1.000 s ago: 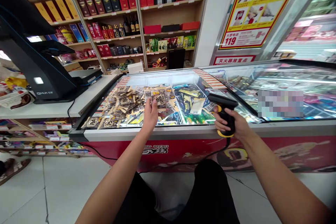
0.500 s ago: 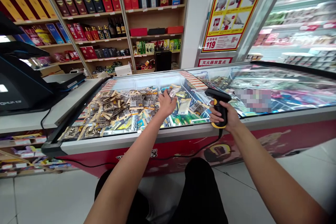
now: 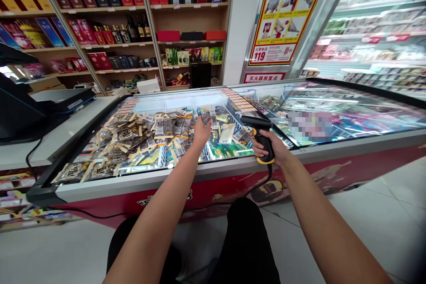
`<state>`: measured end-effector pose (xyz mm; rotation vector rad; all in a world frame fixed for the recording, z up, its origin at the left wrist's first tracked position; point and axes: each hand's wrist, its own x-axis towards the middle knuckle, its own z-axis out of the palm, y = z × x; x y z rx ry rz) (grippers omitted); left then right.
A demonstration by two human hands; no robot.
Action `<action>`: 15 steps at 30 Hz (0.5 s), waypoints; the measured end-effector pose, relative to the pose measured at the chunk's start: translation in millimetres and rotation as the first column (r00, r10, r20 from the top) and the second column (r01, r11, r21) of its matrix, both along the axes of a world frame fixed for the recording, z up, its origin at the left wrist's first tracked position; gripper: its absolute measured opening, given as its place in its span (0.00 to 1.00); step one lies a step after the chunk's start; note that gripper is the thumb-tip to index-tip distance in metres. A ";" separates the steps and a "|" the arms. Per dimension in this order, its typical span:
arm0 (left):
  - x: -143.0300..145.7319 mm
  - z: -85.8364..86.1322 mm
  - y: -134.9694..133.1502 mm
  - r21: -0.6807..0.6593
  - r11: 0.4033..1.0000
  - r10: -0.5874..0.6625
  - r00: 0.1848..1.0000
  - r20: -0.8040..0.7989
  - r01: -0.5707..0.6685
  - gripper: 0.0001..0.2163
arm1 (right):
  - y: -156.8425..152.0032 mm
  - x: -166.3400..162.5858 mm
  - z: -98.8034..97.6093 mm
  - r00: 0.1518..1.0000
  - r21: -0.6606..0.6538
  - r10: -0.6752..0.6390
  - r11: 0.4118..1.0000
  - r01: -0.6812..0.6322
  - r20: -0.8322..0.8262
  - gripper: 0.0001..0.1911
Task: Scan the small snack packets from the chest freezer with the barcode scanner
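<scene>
With the left hand [image 3: 202, 133] taken as the centre of the dial, a freezer [image 3: 126, 181] is seen spread from nine o'clock to three. The left hand is extended over its front edge, the fingers closed around a small packet [image 3: 207, 116]; the packet's far end points to twelve o'clock. Whether the held packet is touching the goods beneath it cannot be told from this angle.

At nine o'clock a loose pile of brown packets [image 3: 128, 134] is shown, overlapping and lying at various tilts. At three o'clock, near the left hand, a pale packet [image 3: 226, 133] is laid above green-wrapped goods [image 3: 221, 151].

Farther along three o'clock, a scanner [image 3: 261, 123] is gripped by the right hand [image 3: 277, 147], the fingers wrapped around its handle. The scanner's head is turned toward nine o'clock, and its cable [image 3: 269, 173] is hung from the handle's base toward six o'clock.

A bench [image 3: 55, 137] is placed well apart at nine o'clock, with a dark machine [image 3: 16, 111] set upon it. Shelves [image 3: 186, 21] of boxes and bottles are seen from ten to twelve o'clock, and a poster [image 3: 278, 17] is mounted between one and two.
</scene>
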<state>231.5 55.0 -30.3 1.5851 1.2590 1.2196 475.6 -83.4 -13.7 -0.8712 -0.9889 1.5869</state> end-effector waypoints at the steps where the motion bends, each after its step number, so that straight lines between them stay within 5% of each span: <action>1: 0.1 -2.3 2.3 -0.039 0.999 -0.029 0.998 0.061 0.031 0.16 | 0.2 -0.4 0.0 1.000 -0.008 0.003 1.000 -0.003 0.010 0.19; 6: 5.4 -12.0 10.1 -0.102 0.990 -0.073 0.975 0.211 0.096 0.13 | 5.8 -3.0 0.6 0.994 -0.099 0.025 0.995 -0.014 0.104 0.21; 15: 3.3 -10.7 10.2 -0.107 0.987 -0.098 0.980 0.172 0.117 0.19 | 8.0 0.4 0.7 0.997 -0.107 0.047 0.993 -0.040 0.058 0.19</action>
